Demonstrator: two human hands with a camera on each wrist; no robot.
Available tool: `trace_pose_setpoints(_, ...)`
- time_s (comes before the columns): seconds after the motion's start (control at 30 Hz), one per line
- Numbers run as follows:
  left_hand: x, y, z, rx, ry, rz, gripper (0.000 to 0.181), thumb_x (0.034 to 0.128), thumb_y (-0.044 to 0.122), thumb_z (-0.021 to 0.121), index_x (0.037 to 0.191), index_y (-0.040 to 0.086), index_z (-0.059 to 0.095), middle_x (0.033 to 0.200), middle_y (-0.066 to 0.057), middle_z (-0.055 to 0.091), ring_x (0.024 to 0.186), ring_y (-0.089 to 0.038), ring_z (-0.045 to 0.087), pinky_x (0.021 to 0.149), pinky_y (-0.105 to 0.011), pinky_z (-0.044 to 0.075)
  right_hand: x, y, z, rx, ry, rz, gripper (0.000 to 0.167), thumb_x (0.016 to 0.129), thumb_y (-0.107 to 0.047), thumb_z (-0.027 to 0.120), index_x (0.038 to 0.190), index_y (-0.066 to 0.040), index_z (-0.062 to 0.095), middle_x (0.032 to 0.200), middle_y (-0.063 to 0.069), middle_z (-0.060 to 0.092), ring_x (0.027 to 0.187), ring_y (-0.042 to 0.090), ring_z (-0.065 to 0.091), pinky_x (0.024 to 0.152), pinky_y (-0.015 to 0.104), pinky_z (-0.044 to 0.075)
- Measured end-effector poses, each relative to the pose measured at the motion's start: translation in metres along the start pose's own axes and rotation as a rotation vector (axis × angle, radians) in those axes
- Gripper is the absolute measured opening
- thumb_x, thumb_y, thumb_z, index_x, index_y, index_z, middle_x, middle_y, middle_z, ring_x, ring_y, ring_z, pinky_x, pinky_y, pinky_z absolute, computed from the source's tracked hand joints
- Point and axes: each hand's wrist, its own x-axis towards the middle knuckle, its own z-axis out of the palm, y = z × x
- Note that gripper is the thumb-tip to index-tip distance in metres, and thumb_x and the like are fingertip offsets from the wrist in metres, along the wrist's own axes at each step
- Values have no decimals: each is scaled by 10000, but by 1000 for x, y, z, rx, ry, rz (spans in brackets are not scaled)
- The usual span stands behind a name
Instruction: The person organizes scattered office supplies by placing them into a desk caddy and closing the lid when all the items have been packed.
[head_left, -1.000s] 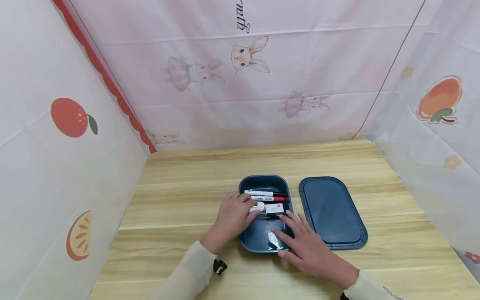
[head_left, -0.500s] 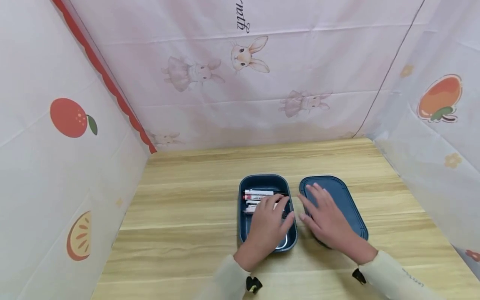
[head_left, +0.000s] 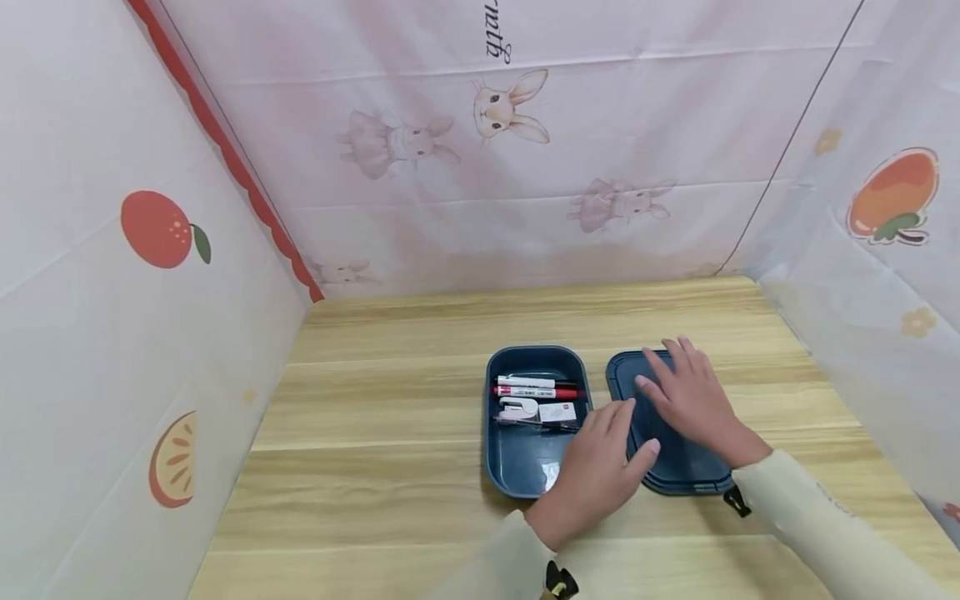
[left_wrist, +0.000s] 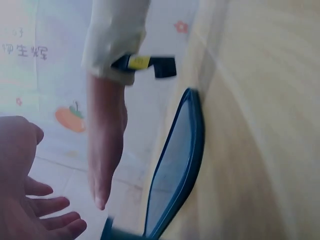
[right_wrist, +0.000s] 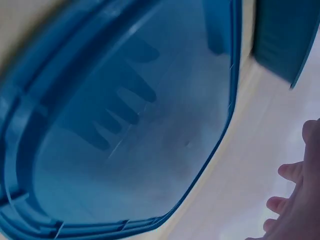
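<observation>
A dark blue box point(head_left: 517, 475) sits on the table, its contents in view: a black-and-white marker point(head_left: 528, 382), a red-and-white marker point(head_left: 536, 392), a white rounded item point(head_left: 517, 409), a small white block point(head_left: 557, 412) and a dark pen point(head_left: 551, 427). To its right lies the matching blue lid point(head_left: 678, 462), flat. My left hand point(head_left: 596, 467) hovers over the gap between box and lid, fingers spread. Above the lid is my right hand point(head_left: 690, 396), fingers loosely extended; the right wrist view shows its reflection in the lid point(right_wrist: 165, 165), apart from it. Neither hand holds anything.
The wood-grain table point(head_left: 360, 467) runs under everything, with bare surface left of the box. Printed cloth walls point(head_left: 420, 233) with rabbits and fruit enclose the back and both sides.
My left hand has moved right, from the box's left side across it towards the lid. My right hand has moved from the box to above the lid. Box and lid stay in place.
</observation>
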Motion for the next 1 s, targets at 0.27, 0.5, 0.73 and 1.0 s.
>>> trace_pose_setpoints(0.27, 6, 14, 23, -296, 3, -149, 723, 1025, 655, 294, 1591, 206, 285, 1642, 40, 280, 1490, -186, 322, 1154, -494, 382, 15, 36, 5, 58, -96, 167, 683, 1083, -482, 345, 1520, 42, 346, 1515, 384, 263, 1417, 578, 183, 1112, 731, 192)
trace_pose_setpoints(0.5, 8, 25, 37, -461, 5, -313, 753, 1004, 650, 389, 1606, 223, 234, 1672, 8, 210, 1512, -212, 256, 1172, -538, 331, 26, 60, 5, 130, -263, 344, 822, 1064, -583, 212, 1555, 76, 205, 1509, 436, 192, 1352, 640, 190, 1047, 772, 253)
trace_pose_setpoints(0.73, 9, 34, 50, -458, -42, -406, 844, 972, 671, 439, 1611, 161, 227, 1692, -54, 155, 1534, -267, 207, 1174, -538, 314, 34, 73, 0, 124, -393, 420, 884, 1047, -624, 174, 1547, 105, 183, 1469, 480, 204, 1306, 680, 234, 1023, 773, 289)
trace_pose_setpoints(1.0, 14, 34, 67, -524, -54, -587, 927, 931, 702, 485, 1608, 123, 231, 1689, -96, 168, 1546, -299, 171, 1200, -540, 266, 40, 75, -2, 109, -463, 433, 837, 1065, -567, 203, 1482, 151, 306, 1425, 495, 262, 1240, 657, 368, 988, 733, 364)
